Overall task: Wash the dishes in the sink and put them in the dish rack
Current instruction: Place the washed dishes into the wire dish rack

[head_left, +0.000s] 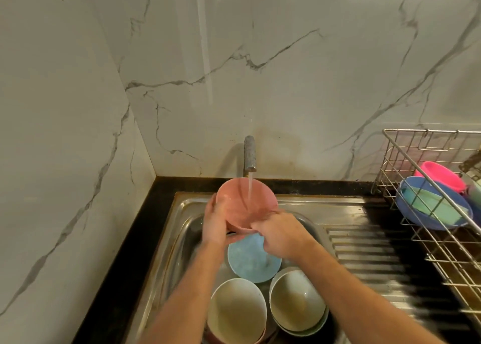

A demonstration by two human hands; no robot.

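Note:
A pink bowl (243, 203) is tilted under the running tap (250, 156), with water falling into it. My left hand (216, 222) grips its left rim. My right hand (279, 235) holds its lower right edge, fingers curled at the rim. Below them in the steel sink (179, 229) lie a blue plate (251, 261) and two pale bowls (235, 311) (295, 299), the right one stacked in a green bowl. The wire dish rack (426, 242) at the right holds a blue bowl (416, 213) and a pink bowl (441, 174).
A ribbed steel drainboard (372, 260) lies between sink and rack. Black counter edging (130, 252) runs along the sink's left and back. Marble-patterned walls meet in a corner behind the tap.

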